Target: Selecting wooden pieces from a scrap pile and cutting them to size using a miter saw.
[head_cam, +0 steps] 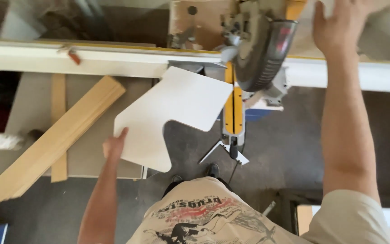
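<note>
My left hand [114, 145] grips the near left edge of a flat white panel [172, 108] with rounded corners and a curved notch in its near side. The panel lies tilted, its far corner close to the yellow base [233, 106] of a mitre saw. The saw's grey blade guard [260, 52] hangs over that base. My right hand [339, 25] reaches up and to the right of the saw, palm spread on a pale surface at the top of the view. Whether it holds anything is hidden.
A long white fence rail [68, 58] runs left to right behind the saw. A pale wooden moulding strip [55, 140] lies slanted on a grey board [86, 149] at left. The grey floor [280, 153] and my shoes [212, 169] show below.
</note>
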